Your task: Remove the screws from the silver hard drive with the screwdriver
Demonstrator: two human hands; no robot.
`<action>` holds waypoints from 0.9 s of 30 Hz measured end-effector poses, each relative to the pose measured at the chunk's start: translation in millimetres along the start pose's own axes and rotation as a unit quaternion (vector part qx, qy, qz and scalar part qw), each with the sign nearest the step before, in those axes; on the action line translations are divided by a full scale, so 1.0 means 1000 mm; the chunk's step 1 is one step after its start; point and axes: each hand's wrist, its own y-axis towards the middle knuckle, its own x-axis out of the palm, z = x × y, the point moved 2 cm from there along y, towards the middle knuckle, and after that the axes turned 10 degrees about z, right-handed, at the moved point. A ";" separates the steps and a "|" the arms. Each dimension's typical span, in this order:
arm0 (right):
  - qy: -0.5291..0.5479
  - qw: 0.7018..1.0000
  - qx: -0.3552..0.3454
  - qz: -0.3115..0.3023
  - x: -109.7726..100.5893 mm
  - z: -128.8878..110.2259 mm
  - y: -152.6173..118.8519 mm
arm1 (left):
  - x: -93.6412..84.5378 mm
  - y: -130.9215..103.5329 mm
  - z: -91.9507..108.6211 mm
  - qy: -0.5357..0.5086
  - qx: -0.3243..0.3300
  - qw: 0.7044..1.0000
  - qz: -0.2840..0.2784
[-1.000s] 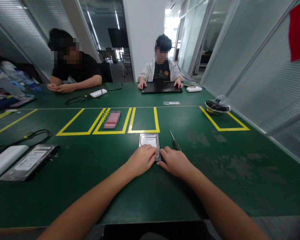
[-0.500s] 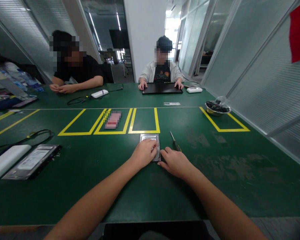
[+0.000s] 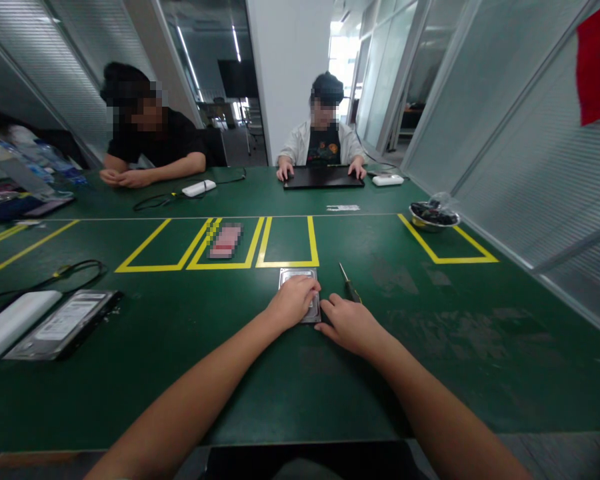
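A silver hard drive (image 3: 284,275) lies flat on the green table in front of me, largely covered by my left hand. My left hand (image 3: 296,298) is closed over it, its bent fingertips at the drive's right side. Beside the right edge of the drive rests my right hand (image 3: 347,321), thumb and forefinger apart, their tips close to or touching that edge. I see nothing between them; its other fingers are curled out of sight. Just beyond my right hand lies a screwdriver (image 3: 349,285), its blade pointing away and its handle partly hidden.
On the left are a larger drive (image 3: 65,323), a white power strip (image 3: 20,323) and a black cable (image 3: 87,267). Yellow tape outlines (image 3: 287,265) mark the table; a pink object (image 3: 225,241) lies inside one. A metal bowl (image 3: 434,223) stands at right. Opposite, a person holds a black panel (image 3: 324,177).
My left hand has shifted slightly right across the drive, its fingertips now at the right edge. My right hand, the drive and the screwdriver stay in place.
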 end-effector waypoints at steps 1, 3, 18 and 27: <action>0.000 1.000 0.000 0.001 0.000 0.000 0.000 | 0.001 0.001 0.000 0.002 0.002 1.000 -0.003; 0.001 1.000 -0.001 0.005 0.001 0.001 0.000 | 0.001 0.003 0.000 0.010 0.005 1.000 -0.011; 0.006 1.000 0.004 -0.005 0.000 0.001 0.000 | 0.001 0.030 -0.006 -0.023 -0.108 0.989 -0.101; 0.007 1.000 -0.003 0.001 0.000 0.002 0.000 | 0.001 0.045 -0.010 -0.041 -0.180 0.969 -0.165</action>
